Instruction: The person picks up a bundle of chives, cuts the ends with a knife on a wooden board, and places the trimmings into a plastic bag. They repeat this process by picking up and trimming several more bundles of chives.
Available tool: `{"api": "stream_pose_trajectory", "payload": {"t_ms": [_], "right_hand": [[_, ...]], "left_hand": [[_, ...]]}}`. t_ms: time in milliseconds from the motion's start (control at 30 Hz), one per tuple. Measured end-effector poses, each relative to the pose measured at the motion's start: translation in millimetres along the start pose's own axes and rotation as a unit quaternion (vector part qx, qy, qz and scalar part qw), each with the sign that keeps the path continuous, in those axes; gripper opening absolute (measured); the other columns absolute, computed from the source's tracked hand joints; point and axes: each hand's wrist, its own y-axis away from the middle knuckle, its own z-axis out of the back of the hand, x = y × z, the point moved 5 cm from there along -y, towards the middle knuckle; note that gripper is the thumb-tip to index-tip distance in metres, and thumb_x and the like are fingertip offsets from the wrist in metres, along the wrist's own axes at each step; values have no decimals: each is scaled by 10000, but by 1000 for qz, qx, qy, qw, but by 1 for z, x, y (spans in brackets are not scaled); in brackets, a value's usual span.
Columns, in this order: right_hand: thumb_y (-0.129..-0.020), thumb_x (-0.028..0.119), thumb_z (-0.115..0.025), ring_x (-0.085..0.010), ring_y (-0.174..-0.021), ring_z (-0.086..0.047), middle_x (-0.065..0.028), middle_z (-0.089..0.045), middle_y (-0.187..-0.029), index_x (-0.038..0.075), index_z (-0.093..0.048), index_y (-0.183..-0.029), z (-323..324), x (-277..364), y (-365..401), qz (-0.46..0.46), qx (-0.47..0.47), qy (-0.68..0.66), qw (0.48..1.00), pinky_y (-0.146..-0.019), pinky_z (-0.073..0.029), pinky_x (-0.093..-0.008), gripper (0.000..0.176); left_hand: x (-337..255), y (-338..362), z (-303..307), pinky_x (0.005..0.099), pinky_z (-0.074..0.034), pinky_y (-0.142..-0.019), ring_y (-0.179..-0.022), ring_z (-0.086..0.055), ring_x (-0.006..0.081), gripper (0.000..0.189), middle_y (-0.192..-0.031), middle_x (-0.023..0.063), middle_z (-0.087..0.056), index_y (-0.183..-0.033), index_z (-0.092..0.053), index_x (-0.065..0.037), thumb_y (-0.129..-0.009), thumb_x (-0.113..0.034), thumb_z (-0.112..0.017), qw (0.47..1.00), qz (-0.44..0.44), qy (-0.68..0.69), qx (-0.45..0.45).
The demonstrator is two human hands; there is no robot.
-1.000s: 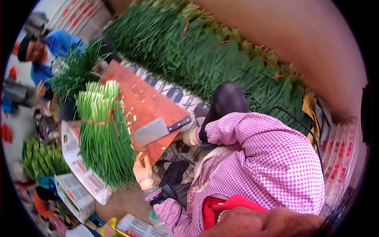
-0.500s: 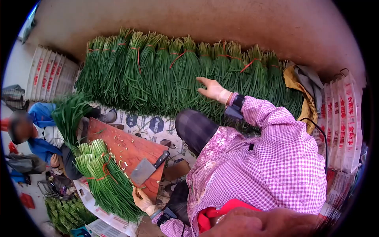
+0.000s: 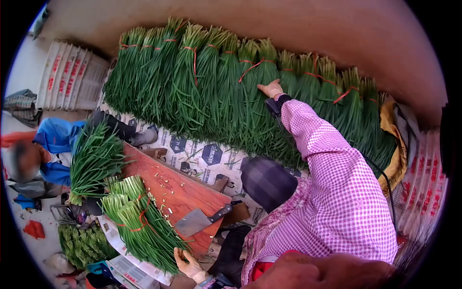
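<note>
My right hand [image 3: 271, 89], in a pale glove, reaches to a long row of green chive bundles [image 3: 211, 82] tied with red bands. Its fingers are stretched over one bundle just below its band. Lower down, my left hand [image 3: 190, 265] is open, fingers apart, beside the leaf ends of several tied chive bundles [image 3: 149, 231]. These bundles lie along the near side of a red-brown board [image 3: 161, 176]. A cleaver [image 3: 192, 222] with a black handle rests flat on that board, with small cut stem pieces around it.
Across the board, a person in a blue jacket [image 3: 55, 135] has a loose bunch of chives [image 3: 96, 159] in front of them. Stacked white baskets [image 3: 72, 74] stand far left, more baskets [image 3: 423, 178] at right. A yellow cloth [image 3: 392, 130] hangs by the row's end. Printed sheeting [image 3: 192, 149] covers the floor.
The view has shifted, so the board and row appear further right. My right hand has moved closer to a bundle's red band. The other person's chive bunch has swung toward the board.
</note>
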Motion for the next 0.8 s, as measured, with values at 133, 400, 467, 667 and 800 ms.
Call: {"api": "stream_pose_trajectory", "payload": {"t_ms": [133, 400, 467, 667, 800], "right_hand": [[-679, 535, -781, -410, -1138, -597, -294, -597, -1221, -123, -70, -1478, -18, 10, 24, -24, -233, 150, 961, -963, -493, -402, 1255], [-645, 242, -771, -379, -1201, -554, -261, -567, -1301, -104, -439, -1375, 27, -62, -23, 62, -80, -172, 980, -1026, -430, -352, 874], [-643, 233, -778, -323, -1364, -406, -248, -424, -1466, -99, -412, -1403, 41, -75, -12, 28, -57, -240, 969, -1104, -333, -322, 907], [-701, 131, -666, -238, -1033, -604, -116, -617, -1218, -7, -423, -1425, 47, -88, 47, 132, 105, -436, 884, -901, -494, -338, 776], [-696, 196, -705, -185, -1158, -569, -73, -608, -1292, 14, -478, -1400, 72, 16, 137, 396, 288, -420, 764, -969, -464, -329, 762]], "left_hand": [[6, -1, -10, 321, -477, -906, -1004, -607, 215, 376, -1128, 156, -636, -1301, -536, 47, -952, -91, -566, 999, 42, 2, 9], [39, -7, -27, 296, -468, -915, -998, -592, 179, 363, -1114, 121, -630, -1288, -534, 68, -947, -51, -572, 992, 65, 108, 19], [38, -6, -25, 288, -465, -917, -1001, -589, 175, 363, -1117, 118, -628, -1291, -533, 65, -951, -58, -573, 988, 53, 147, 5], [-3, -28, -23, 269, -495, -877, -987, -606, 166, 383, -1154, 128, -629, -1331, -497, 40, -972, -77, -560, 986, -1, 168, -5], [-70, -60, -46, 327, -452, -1025, -1185, -568, 230, 421, -1307, 190, -571, -1357, -464, 62, -964, -48, -569, 952, -86, 289, 53]]}}
